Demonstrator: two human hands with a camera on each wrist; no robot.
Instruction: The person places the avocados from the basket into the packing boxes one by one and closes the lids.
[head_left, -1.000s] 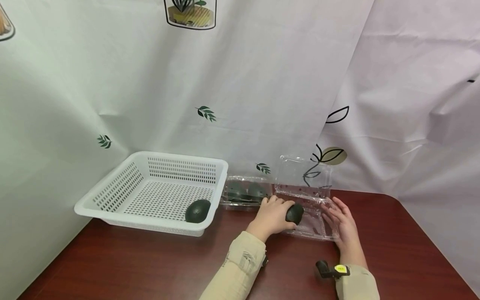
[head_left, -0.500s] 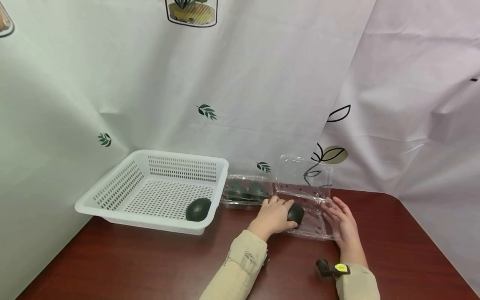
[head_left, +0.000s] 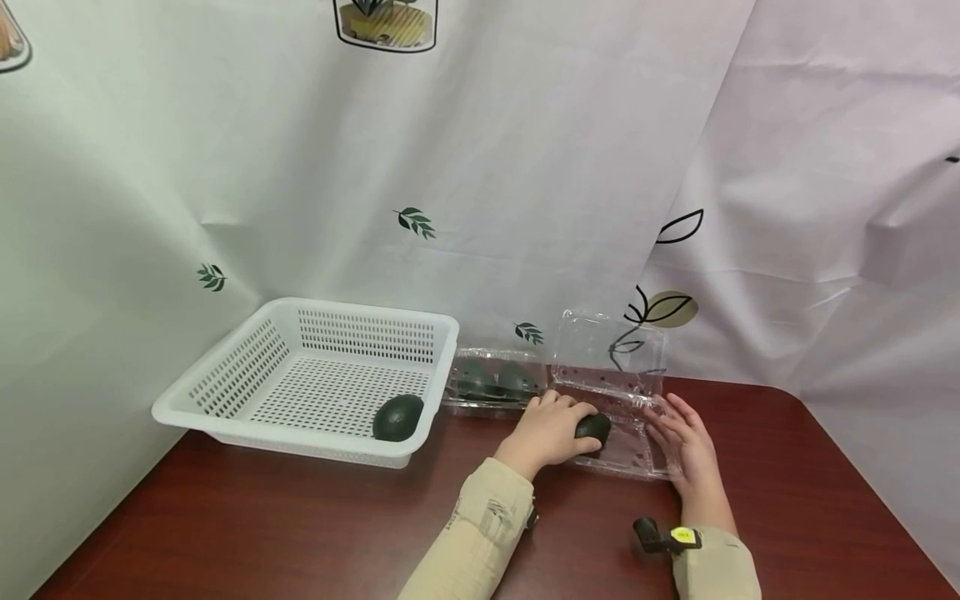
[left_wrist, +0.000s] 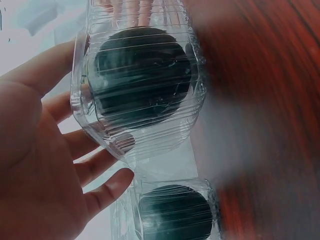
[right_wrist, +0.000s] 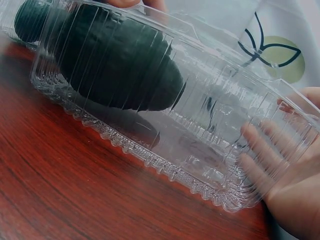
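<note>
My left hand (head_left: pixel 546 433) holds a dark green avocado (head_left: pixel 594 428) between thumb and fingers, low in the left part of an open clear plastic clamshell box (head_left: pixel 626 458). In the right wrist view, the avocado (right_wrist: pixel 115 60) appears through the ribbed box wall, its narrow end towards the box's middle. Straight fingers of my right hand (head_left: pixel 686 446) rest against the box's right end. The right wrist view shows those fingers (right_wrist: pixel 265 155) through the plastic. The box's lid (head_left: pixel 603 337) stands raised at the back.
A white perforated basket (head_left: pixel 300 446) on the left contains one avocado (head_left: pixel 397 418). Behind my left hand, a second clear box (head_left: pixel 495 358) holds avocados. The brown table (head_left: pixel 300 533) meets a patterned white curtain (head_left: pixel 510 167) at the back.
My left hand has moved slightly right and lowered the avocado a little into the box. My right hand stays at the box's right end.
</note>
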